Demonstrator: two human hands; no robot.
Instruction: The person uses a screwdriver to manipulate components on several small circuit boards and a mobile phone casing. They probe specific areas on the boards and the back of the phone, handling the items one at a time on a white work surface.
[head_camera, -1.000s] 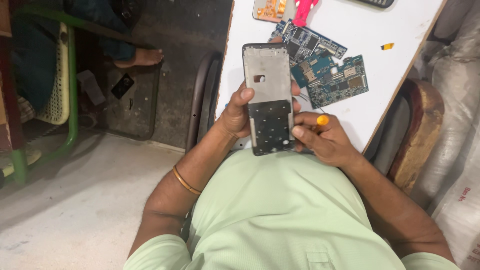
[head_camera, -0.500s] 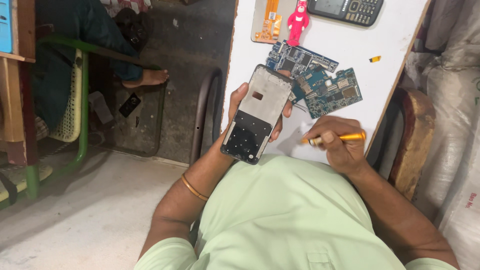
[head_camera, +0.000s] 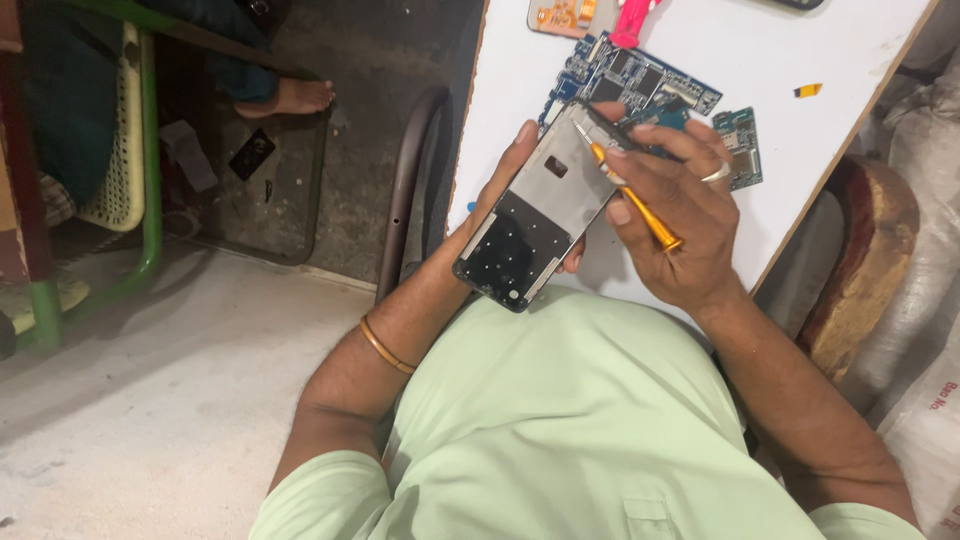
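Note:
My left hand (head_camera: 505, 185) grips an opened phone frame (head_camera: 540, 215), holding it tilted over the edge of the white table (head_camera: 760, 70). The frame shows a grey metal plate in its upper half and a black panel below. My right hand (head_camera: 680, 215) holds a small orange-handled screwdriver (head_camera: 630, 195), with its metal tip resting on the upper part of the frame. A ring sits on one finger of that hand. A thin bangle circles my left forearm.
Blue-green circuit boards (head_camera: 640, 85) lie on the table behind the phone, with a pink tool (head_camera: 632, 18), an orange flex part (head_camera: 565, 14) and a small yellow piece (head_camera: 808, 90). A green chair (head_camera: 140, 150) and another person's bare foot (head_camera: 290, 97) are at left. White sacks (head_camera: 925, 300) stand at right.
My right hand has moved up from beside the phone frame and brought the screwdriver tip onto its upper part. The frame stays tilted in my left hand.

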